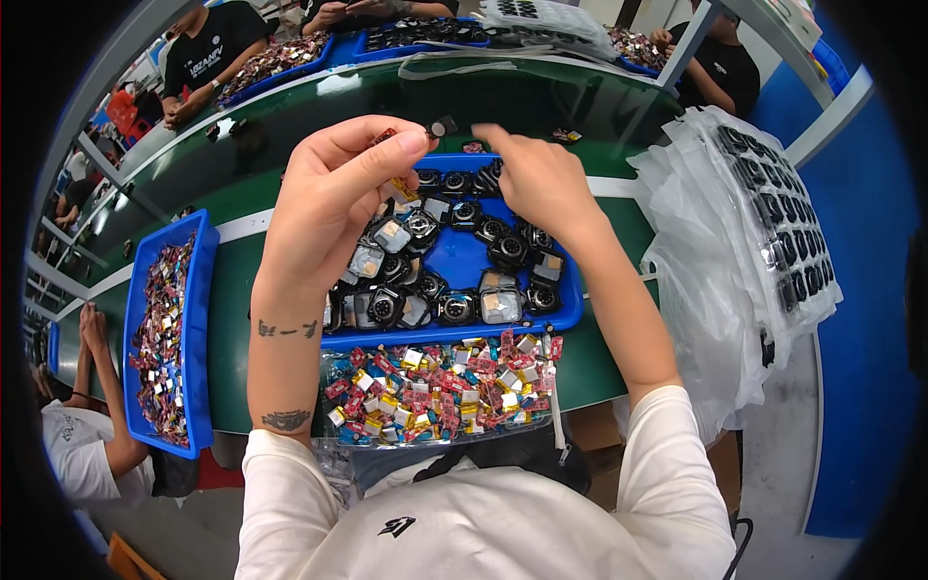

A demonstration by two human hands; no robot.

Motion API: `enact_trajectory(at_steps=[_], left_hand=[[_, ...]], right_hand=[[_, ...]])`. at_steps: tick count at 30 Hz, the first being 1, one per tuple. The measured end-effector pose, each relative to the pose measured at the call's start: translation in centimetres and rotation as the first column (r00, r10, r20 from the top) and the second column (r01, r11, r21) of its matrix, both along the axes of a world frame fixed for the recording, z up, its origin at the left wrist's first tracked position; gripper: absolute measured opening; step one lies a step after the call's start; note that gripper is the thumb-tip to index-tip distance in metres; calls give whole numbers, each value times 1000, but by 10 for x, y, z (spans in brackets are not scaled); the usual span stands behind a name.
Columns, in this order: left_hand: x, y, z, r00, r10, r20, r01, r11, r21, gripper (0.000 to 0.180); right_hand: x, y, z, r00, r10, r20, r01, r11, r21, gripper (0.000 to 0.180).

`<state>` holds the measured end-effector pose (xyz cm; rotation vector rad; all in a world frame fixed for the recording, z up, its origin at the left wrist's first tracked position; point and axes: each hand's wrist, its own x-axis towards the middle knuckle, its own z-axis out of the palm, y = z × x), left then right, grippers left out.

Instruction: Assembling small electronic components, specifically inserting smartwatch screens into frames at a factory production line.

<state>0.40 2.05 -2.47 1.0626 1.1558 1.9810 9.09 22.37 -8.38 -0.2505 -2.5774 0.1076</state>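
1. Hands meet above a blue tray (570,311) on the green worktop (232,319). The left hand (329,198) has its grip pinched together, thumb and forefinger clamped on a small dark part (443,127) held just past the tray's far edge.
2. What that part is cannot be made out; it is small and dark, with a paler face. A reddish scrap shows behind the left fingers, mostly hidden.
3. The right hand (541,179) reaches toward the same part, forefinger stretched out close to it. Whether the fingertip touches it, or whether this grip holds anything, I cannot tell; the palm faces away.
4. Black round modules (454,307) lie loose in the tray, some with silver squares; both hands hide those at the far end.
5. A clear bag of red and yellow pieces (440,382) lies just beside the tray's near edge.
6. A second blue bin (196,319) of similar pieces stands well to the left.
7. Stacked clear trays in plastic bags (764,222) lie on the right, cut off by the dark rim.
8. Other people's arms show at the far side and the lower left.
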Motion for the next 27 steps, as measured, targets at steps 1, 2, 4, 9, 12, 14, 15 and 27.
enact_trajectory(at_steps=[1, 2, 4, 9, 12, 14, 15, 27], left_hand=[[0, 0, 1, 1000, 18, -19, -18, 1000, -5, 20], [0, -1, 1, 1000, 22, -18, -22, 1000, -4, 20], [0, -2, 1, 999, 30, -45, -30, 999, -12, 20], [-3, -3, 1, 996, 31, -85, -33, 999, -22, 20], [0, -4, 3, 991, 75, -115, -76, 997, -4, 19], [0, -5, 4, 984, 117, -137, -116, 993, 11, 18], [-1, -5, 3, 981, 125, -148, -124, 992, 16, 17], [1, 0, 3, 930, 236, -283, -244, 970, 8, 16]], right_hand=[[0, 4, -6, 1000, 0, 1, 0, 1000, 1, 37], [-1, 5, -9, 986, 135, 94, -131, 990, -49, 37], [-3, 4, -14, 918, 297, 263, -250, 948, -197, 42], [-7, -2, -18, 907, 257, 333, -233, 966, -110, 44], [-12, -1, -16, 914, 372, 162, -247, 826, -506, 50], [-13, 2, -7, 899, 434, -63, -286, 472, -834, 57], [-10, 3, 3, 896, 429, -116, -273, 326, -905, 45], [4, -43, -1, 777, 563, 280, -448, 808, -383, 47]])
